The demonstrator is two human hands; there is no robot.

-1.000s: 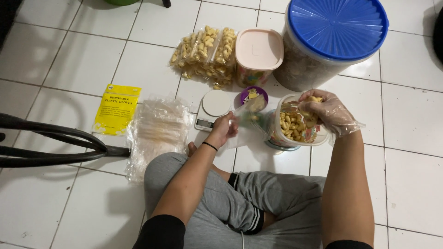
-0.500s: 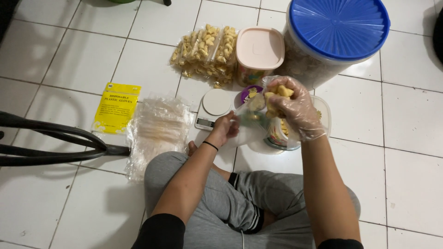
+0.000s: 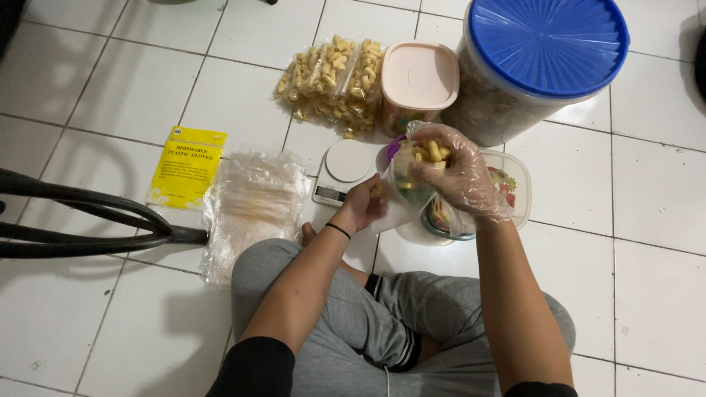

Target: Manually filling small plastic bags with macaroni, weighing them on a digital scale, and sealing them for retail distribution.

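Here, left hand (image 3: 362, 206) pinches small clear bag (image 3: 407, 184); gloved right hand (image 3: 456, 173), clutching snacks (image 3: 430, 152), above it.

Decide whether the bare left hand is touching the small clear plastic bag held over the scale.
Touching. The head view shows the left hand pinching the edge of the small clear plastic bag, with no gap between fingers and plastic.

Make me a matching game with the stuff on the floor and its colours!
Things:
1. big tub's lid
2. square box's lid
3. flat packet
4. round scale top

Colours:
a. yellow
b. white
c. blue
d. pale pink

Pairs: 1-c, 2-d, 3-a, 4-b
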